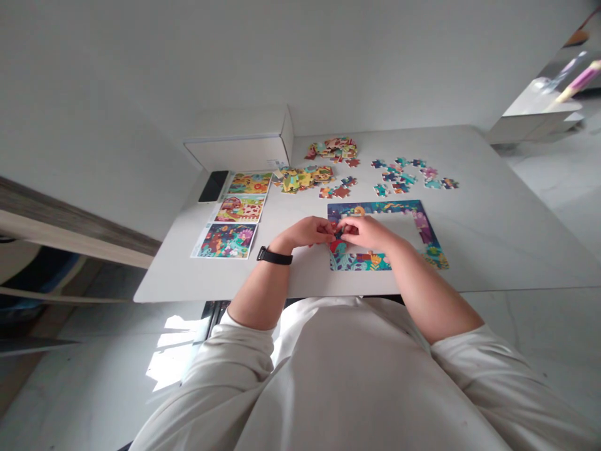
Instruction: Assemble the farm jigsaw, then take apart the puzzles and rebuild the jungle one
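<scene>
A jigsaw puzzle [361,263] with a colourful, partly filled border lies in front of me, its pale middle bare. Over its left edge my two hands meet, fingertips close together. My right hand [367,233] is closed in a pinch, with a small dark puzzle piece [339,234] at its fingertips. My left hand [310,232], wearing a black wristband, is also closed, thumb against fingers; what it grips is mostly hidden. A bit of red shows beneath the left fingers.
Loose teal and orange pieces [399,176] are scattered beyond the puzzle. Yellow pieces [300,179] and reddish pieces [335,148] lie heaped farther back. Picture cards [227,241], a dark phone [214,186] and a white box [239,150] stand left, by the wall.
</scene>
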### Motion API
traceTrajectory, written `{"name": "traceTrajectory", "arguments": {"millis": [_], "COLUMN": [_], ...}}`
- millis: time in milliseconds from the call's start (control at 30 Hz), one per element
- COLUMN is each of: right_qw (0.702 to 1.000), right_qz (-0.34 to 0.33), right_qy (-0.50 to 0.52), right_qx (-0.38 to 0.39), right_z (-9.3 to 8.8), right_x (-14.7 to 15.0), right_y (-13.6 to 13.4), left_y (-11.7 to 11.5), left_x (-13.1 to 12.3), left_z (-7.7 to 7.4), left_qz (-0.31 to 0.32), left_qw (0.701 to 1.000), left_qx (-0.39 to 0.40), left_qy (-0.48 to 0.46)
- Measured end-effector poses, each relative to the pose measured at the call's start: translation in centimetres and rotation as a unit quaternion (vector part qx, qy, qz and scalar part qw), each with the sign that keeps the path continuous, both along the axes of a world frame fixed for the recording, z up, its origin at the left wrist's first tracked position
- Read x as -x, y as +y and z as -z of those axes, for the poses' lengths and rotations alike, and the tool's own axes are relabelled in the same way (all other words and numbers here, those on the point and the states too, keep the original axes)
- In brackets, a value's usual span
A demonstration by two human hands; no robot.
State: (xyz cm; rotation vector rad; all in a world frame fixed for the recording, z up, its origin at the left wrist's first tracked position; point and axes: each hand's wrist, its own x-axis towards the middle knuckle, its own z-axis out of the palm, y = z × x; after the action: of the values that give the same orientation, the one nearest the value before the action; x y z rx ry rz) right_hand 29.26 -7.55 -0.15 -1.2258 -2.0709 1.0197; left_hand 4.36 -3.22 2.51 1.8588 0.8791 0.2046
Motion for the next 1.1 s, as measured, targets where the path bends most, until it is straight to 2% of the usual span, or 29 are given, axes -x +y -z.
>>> {"name": "traceTrajectory", "arguments": {"millis": [533, 767, 900, 1100], "right_qw": [0.999, 0.997, 0.993, 0.986], "right_qz": [-0.011, -0.009, -0.003, 0.021], "right_qy": [-0.015, -0.062, -0.101, -0.129], "right_qx": [-0.026, -0.052, -0.068, -0.1], "right_z": [1.2, 0.4, 0.0, 0.2], "right_x": [-0.1, 0.2, 0.3, 0.0], "right_y": [0.4, 0.0, -0.2, 0.0], "left_y": [0.3, 0.0, 0.0, 0.0], "left_x": [-0.3, -0.4, -0.3, -0.2], "left_z": [1.0, 1.0, 0.9, 0.4], "left_qz": [0.007, 0.0, -0.002, -0.062], "left_qw": [0.998, 0.996, 0.992, 0.974], "left_qx": [-0.053, -0.079, -0.119, -0.219], "left_qy": [0.019, 0.037, 0.037, 0.002]}}
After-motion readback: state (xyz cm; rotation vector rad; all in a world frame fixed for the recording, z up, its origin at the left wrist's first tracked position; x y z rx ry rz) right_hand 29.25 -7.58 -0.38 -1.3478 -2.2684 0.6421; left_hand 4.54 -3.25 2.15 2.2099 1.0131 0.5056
